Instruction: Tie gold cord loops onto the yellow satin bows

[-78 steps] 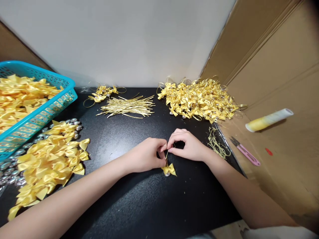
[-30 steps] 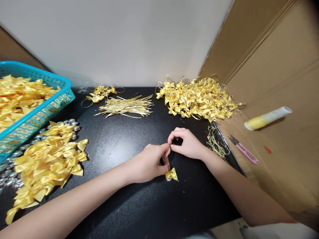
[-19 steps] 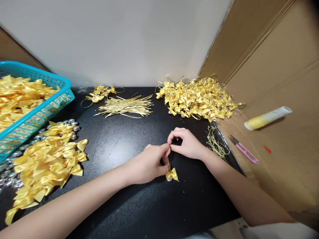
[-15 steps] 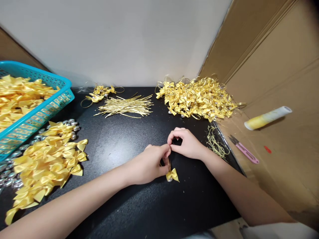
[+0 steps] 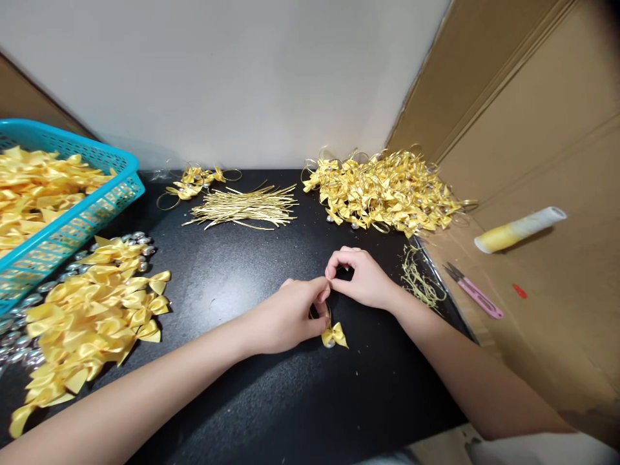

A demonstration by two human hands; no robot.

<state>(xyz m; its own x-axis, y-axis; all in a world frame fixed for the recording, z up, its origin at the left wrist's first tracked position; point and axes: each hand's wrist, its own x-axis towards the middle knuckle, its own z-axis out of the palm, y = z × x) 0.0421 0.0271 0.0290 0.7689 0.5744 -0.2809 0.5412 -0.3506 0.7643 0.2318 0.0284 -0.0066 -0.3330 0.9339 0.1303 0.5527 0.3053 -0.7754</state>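
Note:
My left hand (image 5: 290,316) is closed on a gold cord, of which a thin curved piece shows by its fingers. From that cord hangs a yellow ribbon bow (image 5: 334,335) with a silvery bead (image 5: 330,344) under it, just right of my left thumb. My right hand (image 5: 361,278) is pinched, its thumb and forefinger tips meeting the left fingertips. What lies between the right fingertips is too small and too hidden to make out, though it appears to be the cord's end. Both hands are over the black table (image 5: 271,407).
Loose yellow bows (image 5: 97,303) and silver beads (image 5: 29,300) lie left, beside a blue basket (image 5: 111,184) of bows. Gold cords (image 5: 247,206) and a heap of looped bows (image 5: 382,190) sit behind. Cord scraps (image 5: 419,278), pink snips (image 5: 477,297) and a tube (image 5: 520,230) are right.
My left hand and the hanging bow have shifted very slightly up and toward the left. The right hand stays nearly still, with the fingertips still together.

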